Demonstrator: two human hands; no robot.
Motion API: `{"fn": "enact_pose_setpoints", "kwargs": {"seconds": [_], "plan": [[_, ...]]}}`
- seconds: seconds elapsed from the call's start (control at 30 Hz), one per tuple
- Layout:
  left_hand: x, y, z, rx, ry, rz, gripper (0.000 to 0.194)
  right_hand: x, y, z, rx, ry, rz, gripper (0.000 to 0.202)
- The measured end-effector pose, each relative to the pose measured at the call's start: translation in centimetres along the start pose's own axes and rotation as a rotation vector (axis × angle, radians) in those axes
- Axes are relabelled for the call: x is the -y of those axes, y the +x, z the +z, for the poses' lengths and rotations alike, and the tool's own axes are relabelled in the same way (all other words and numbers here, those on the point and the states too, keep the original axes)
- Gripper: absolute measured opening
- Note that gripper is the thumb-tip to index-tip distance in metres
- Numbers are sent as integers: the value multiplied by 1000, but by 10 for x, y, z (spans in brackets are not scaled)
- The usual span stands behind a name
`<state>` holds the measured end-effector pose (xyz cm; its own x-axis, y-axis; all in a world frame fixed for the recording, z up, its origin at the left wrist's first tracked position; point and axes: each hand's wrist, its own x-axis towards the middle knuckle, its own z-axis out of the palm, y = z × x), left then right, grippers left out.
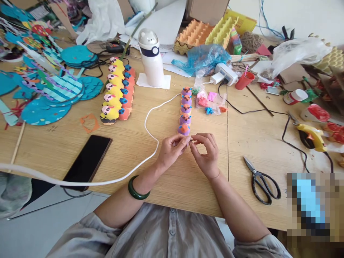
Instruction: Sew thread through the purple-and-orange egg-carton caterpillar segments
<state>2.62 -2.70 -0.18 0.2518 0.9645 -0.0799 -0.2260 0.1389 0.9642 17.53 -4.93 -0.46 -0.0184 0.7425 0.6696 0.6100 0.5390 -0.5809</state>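
My left hand [174,149] and my right hand [206,152] meet fingertip to fingertip over the table. Between them is a tiny dark piece [191,140], too small to name, pinched by both hands. Just beyond the fingers lies a row of purple clay-covered bumps [185,110], with orange and blue details on them. The nearest bump has an orange top and blue dots, and lacks the dark marks visible on those behind it. Small bags of coloured clay [211,98], in pink, blue and orange, rest right of the row.
Scissors [259,179] lie right of my hands, with a yellow glue gun [313,138] beyond. At left are a phone [88,159], a white cable [146,122] and yellow and orange bump rows [114,89]. A white bottle [152,64] stands behind, near egg trays [193,32].
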Motion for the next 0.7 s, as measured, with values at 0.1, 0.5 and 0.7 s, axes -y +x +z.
{"fn": "enact_pose_setpoints", "kwargs": {"seconds": [0.1, 0.5, 0.7], "plan": [[1, 1, -1, 15, 7, 11, 42, 1, 1, 0, 8, 9, -18, 10], [-1, 3, 0, -128, 2, 36, 39, 3, 1, 0, -7, 594, 545, 9], [0, 8, -2, -152, -143, 28, 36, -2, 5, 1, -117, 817, 829, 23]]}}
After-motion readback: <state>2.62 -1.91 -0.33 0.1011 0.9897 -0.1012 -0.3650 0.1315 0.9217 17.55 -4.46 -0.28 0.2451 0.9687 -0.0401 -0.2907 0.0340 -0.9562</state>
